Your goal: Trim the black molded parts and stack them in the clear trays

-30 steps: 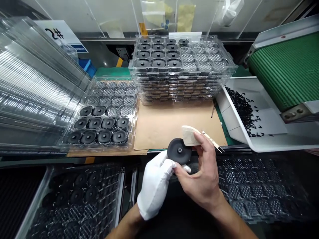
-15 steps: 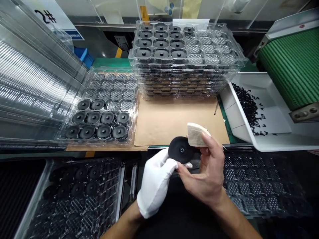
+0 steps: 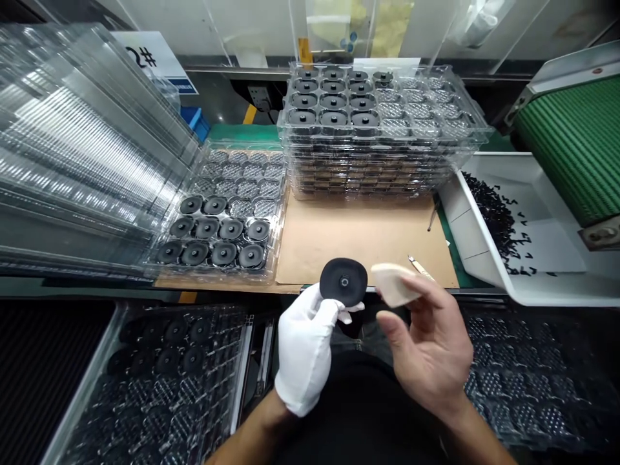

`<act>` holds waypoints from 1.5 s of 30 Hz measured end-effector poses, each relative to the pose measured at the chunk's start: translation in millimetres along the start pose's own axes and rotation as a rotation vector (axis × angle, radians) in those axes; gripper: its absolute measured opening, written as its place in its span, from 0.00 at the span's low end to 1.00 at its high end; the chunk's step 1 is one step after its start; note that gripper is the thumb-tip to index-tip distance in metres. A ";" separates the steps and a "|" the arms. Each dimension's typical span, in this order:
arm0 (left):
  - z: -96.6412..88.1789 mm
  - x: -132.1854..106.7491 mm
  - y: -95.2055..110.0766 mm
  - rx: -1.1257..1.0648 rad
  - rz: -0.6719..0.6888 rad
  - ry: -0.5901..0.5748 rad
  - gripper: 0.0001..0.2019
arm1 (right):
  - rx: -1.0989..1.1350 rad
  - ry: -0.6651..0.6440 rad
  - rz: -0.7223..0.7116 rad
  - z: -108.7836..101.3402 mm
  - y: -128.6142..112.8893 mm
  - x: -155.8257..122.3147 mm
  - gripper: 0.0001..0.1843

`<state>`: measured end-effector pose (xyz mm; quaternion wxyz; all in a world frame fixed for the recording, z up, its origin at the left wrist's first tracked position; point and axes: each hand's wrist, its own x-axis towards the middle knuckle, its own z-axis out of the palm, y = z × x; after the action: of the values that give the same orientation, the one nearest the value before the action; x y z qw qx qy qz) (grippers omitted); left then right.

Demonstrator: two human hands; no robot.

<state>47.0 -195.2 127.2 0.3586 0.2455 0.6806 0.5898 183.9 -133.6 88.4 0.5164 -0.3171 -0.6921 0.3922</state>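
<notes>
My left hand (image 3: 305,349), in a white glove, pinches a round black disc part (image 3: 343,283) upright by its lower edge. My bare right hand (image 3: 426,339) sits just right of it, thumb apart, holding a beige wedge-shaped pad (image 3: 394,284) with its fingers. The pad is a small gap away from the disc. Thin metal tweezers (image 3: 420,267) stick out behind the right hand's fingers.
A clear tray (image 3: 227,213) partly filled with black discs lies left on brown cardboard (image 3: 358,239). A tall stack of trays (image 3: 378,129) stands at the back. A white bin (image 3: 513,226) of small black parts and a green conveyor (image 3: 576,142) are right. Dark trays sit below.
My right hand has let go of the disc and pulled the pad off to the right. The left hand has raised the disc slightly. The view has shifted a little.
</notes>
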 end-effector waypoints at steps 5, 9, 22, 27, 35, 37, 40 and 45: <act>1.4 -0.9 -6.6 -0.029 0.005 0.057 0.03 | -0.058 0.055 -0.046 5.1 -2.8 -1.0 0.28; -0.4 1.5 -17.2 -0.078 -0.017 0.083 0.06 | -0.192 -0.179 -0.258 6.1 -7.7 1.4 0.28; 5.7 -1.8 -26.4 0.006 -0.032 0.079 0.07 | -0.384 -0.102 -0.138 0.8 4.3 18.9 0.14; 5.2 0.2 -31.0 0.020 -0.035 0.109 0.10 | -0.302 -0.212 -0.105 -1.8 -2.2 6.8 0.13; 6.1 -4.4 -28.4 0.066 -0.062 0.048 0.11 | -0.369 -0.111 -0.066 -1.9 9.0 15.0 0.12; 6.0 -4.0 -29.5 0.063 -0.054 0.053 0.10 | -0.354 -0.118 -0.060 -1.1 9.4 15.6 0.12; 5.0 -2.2 -31.6 0.056 -0.042 0.071 0.08 | -0.309 -0.172 -0.036 -3.1 5.2 10.3 0.12; 4.2 -2.8 -27.8 0.159 -0.031 0.065 0.11 | -0.310 -0.169 -0.016 -8.7 2.7 2.7 0.12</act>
<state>54.5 -199.8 100.3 0.3249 0.2435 0.7401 0.5361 191.7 -128.1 88.7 0.4047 -0.3533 -0.7875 0.3021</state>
